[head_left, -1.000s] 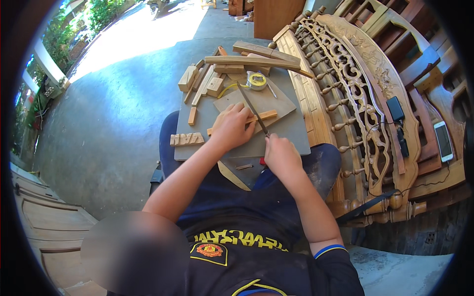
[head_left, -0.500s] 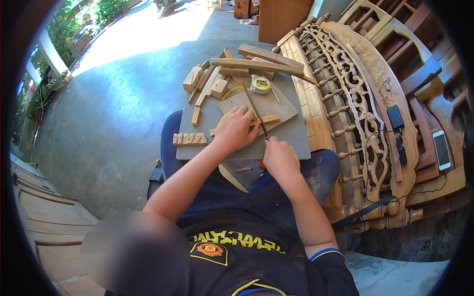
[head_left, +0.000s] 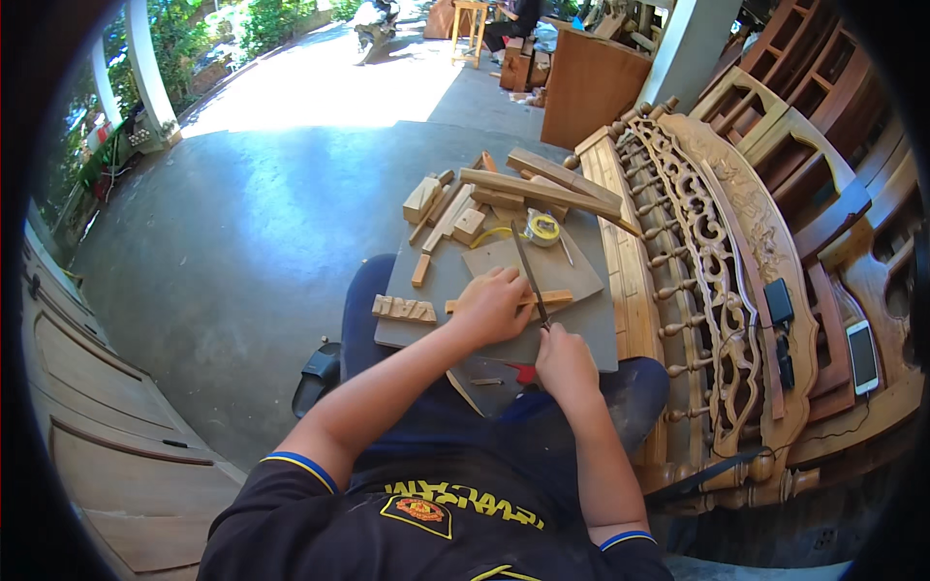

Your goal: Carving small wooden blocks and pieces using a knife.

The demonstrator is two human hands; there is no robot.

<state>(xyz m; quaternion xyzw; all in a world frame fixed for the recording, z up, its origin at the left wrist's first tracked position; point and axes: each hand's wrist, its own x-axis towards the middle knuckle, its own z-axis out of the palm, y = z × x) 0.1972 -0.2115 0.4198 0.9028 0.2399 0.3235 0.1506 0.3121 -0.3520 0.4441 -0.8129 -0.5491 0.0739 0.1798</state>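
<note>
My left hand [head_left: 492, 305] presses a narrow wooden stick [head_left: 554, 297] down on the grey board across my lap, its fingers closed round it. A long, thin, dark file [head_left: 528, 263] lies across the stick just right of those fingers, its tip pointing away from me. Its near end is in my closed right hand [head_left: 567, 363], close to the board's front edge. A thin flat brown panel [head_left: 484, 258] lies partly under the stick and the file. Left of my left hand sits a carved wooden block [head_left: 404, 309].
Several wood offcuts [head_left: 426, 198] and long bars [head_left: 542, 192] are piled at the board's far side, beside a yellow tape measure [head_left: 542, 229]. Carved furniture panels [head_left: 697, 242] stand close on the right, with a white phone [head_left: 861, 356] on them. Someone [head_left: 518, 21] sits far back.
The view has tilted up, so the board and both hands sit lower in the picture and more of the yard shows. Both hands keep their hold on the stick and the file.
</note>
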